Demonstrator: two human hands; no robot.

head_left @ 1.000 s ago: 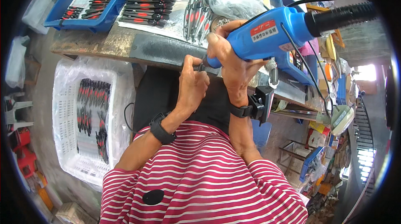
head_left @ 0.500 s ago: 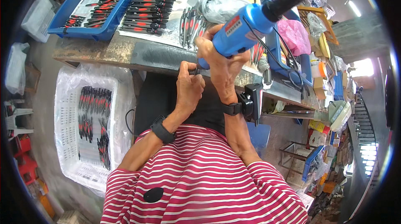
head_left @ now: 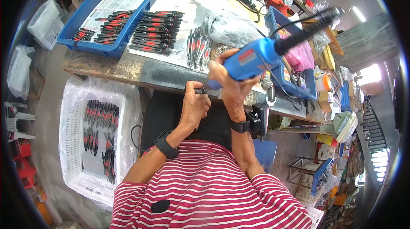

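Observation:
My right hand (head_left: 232, 90) is wrapped round a blue electric screwdriver (head_left: 249, 61), its corded black end tilted up to the right. The tool's lower end points down-left at my left hand (head_left: 194, 108). My left hand is closed on a slim dark piece (head_left: 199, 91), mostly hidden by the fingers, just off the bench's front edge. The screwdriver's tip meets or nearly meets this piece; blur keeps me from telling which. On the bench beyond lie a stack of black-and-red slim tools (head_left: 156, 32) and a few silver-tipped ones (head_left: 197, 47), with small metal parts (head_left: 220, 51) beside them.
A blue tray (head_left: 114, 49) of similar tools stands at the bench's left. Below it, a plastic-lined white crate (head_left: 70, 143) holds more. A clear plastic bag (head_left: 230, 28) lies mid-bench; a blue bin (head_left: 309, 84) and dangling cords are at the right.
The view has shifted, showing more of the bench's far side. Both hands stay close together, and the screwdriver leans a little further to the right.

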